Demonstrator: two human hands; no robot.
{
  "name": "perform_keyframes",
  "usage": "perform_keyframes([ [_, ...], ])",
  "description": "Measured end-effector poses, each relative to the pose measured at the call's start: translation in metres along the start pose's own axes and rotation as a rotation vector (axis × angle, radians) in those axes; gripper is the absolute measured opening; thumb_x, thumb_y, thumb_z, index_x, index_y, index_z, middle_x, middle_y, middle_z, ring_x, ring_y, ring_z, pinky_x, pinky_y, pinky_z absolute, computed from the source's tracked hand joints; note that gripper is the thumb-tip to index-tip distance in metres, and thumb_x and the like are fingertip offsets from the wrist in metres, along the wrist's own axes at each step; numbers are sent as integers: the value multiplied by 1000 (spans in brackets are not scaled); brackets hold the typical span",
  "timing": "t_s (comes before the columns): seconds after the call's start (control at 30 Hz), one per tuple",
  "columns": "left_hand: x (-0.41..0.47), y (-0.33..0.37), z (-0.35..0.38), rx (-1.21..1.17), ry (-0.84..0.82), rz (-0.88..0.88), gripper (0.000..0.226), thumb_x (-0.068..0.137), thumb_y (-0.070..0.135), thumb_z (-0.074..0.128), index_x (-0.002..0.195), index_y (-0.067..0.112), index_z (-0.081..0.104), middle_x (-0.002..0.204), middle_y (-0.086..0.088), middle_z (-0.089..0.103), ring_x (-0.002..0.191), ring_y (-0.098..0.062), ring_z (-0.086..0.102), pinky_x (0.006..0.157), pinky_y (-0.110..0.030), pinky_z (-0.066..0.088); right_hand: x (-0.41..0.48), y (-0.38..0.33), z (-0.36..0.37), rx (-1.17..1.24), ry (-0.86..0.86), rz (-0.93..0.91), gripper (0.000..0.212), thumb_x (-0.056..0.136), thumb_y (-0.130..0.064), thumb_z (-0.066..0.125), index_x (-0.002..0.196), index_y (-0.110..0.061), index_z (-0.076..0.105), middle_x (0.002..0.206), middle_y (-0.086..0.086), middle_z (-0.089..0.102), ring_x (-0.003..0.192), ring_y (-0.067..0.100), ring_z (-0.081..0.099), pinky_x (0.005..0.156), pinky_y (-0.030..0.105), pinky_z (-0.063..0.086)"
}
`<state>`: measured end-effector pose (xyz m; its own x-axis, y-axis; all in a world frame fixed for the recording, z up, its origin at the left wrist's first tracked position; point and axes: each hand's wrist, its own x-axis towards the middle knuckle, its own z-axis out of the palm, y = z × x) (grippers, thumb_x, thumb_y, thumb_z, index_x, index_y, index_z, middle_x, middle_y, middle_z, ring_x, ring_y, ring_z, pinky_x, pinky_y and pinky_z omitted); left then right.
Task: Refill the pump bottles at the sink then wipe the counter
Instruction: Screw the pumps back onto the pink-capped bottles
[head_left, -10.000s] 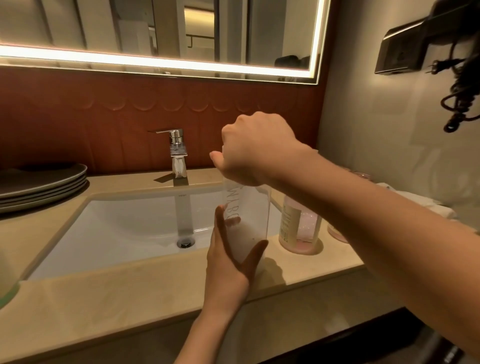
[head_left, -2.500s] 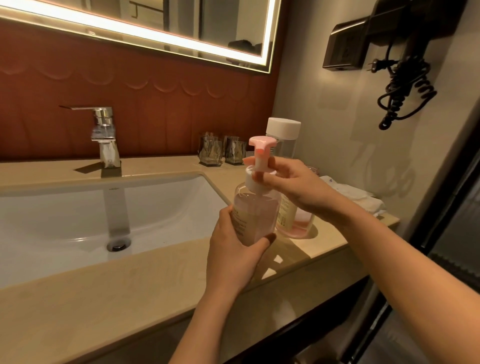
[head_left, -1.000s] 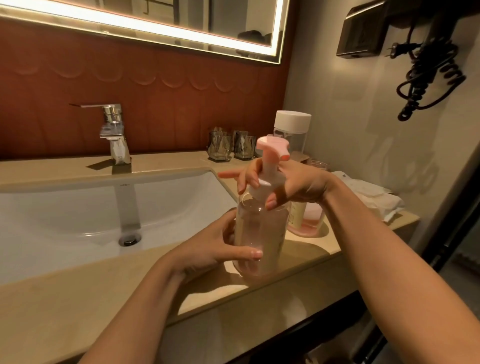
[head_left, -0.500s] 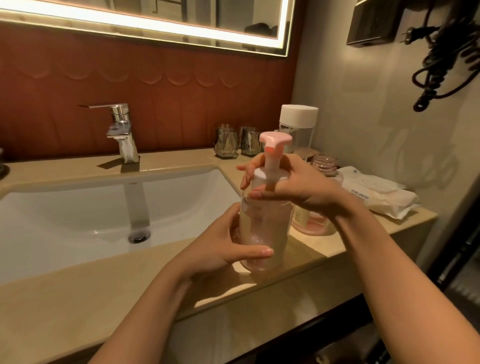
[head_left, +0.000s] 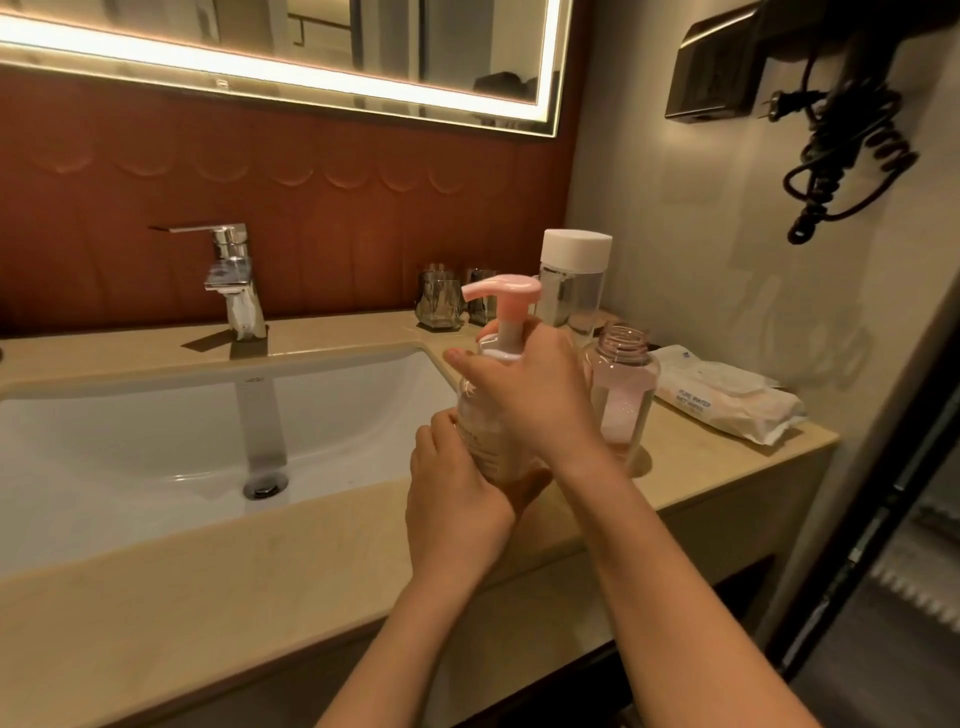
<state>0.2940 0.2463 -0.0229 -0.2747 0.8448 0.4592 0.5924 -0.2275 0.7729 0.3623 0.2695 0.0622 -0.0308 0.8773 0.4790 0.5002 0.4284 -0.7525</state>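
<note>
Left hand has slid lower on the upright pump bottle (spout leftward).

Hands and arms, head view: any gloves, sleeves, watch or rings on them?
Nothing worn shows. The left hand and right hand are bare: no gloves, no rings visible. The left forearm and right forearm are bare down to the picture's lower edge, with no sleeve, watch or bracelet in sight.
</note>
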Motion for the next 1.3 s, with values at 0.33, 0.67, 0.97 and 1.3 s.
perform_keyframes([
  [0.33, 10, -10, -8, 10, -122, -26, 84, 57, 55, 80, 122, 25, 35, 112, 7, 42, 107, -13, 44, 89, -35, 47, -26, 8, -63, 108, -325, -96, 34, 89, -43, 48, 123, -42, 46, 109, -35, 49, 92, -28, 44, 72, -2, 36],
  [0.67, 11, -15, -10, -21, -157, -15, 85, 56, 56, 80, 122, 28, 35, 113, 8, 43, 107, -13, 45, 91, -37, 48, 12, 21, -58, 222, -519, -22, 24, 95, -36, 44, 119, -42, 46, 122, -24, 46, 119, 1, 38, 101, 26, 28],
  [0.97, 12, -23, -9, -6, -156, -5, 85, 52, 66, 75, 120, 29, 38, 109, 8, 44, 102, -14, 47, 88, -40, 49, 24, 33, -33, 500, -632, -10, 34, 85, -33, 53, 118, -31, 58, 122, -15, 61, 119, 4, 50, 104, 31, 33],
  [1.3, 4, -11, -4, 134, 10, -58, 72, 62, 53, 76, 114, 18, 41, 107, 3, 44, 106, -20, 45, 97, -47, 41, -10, 19, 3, 130, 147, -146, 51, 74, -46, 71, 117, -19, 64, 107, -11, 67, 96, 4, 61, 82, 27, 53],
])
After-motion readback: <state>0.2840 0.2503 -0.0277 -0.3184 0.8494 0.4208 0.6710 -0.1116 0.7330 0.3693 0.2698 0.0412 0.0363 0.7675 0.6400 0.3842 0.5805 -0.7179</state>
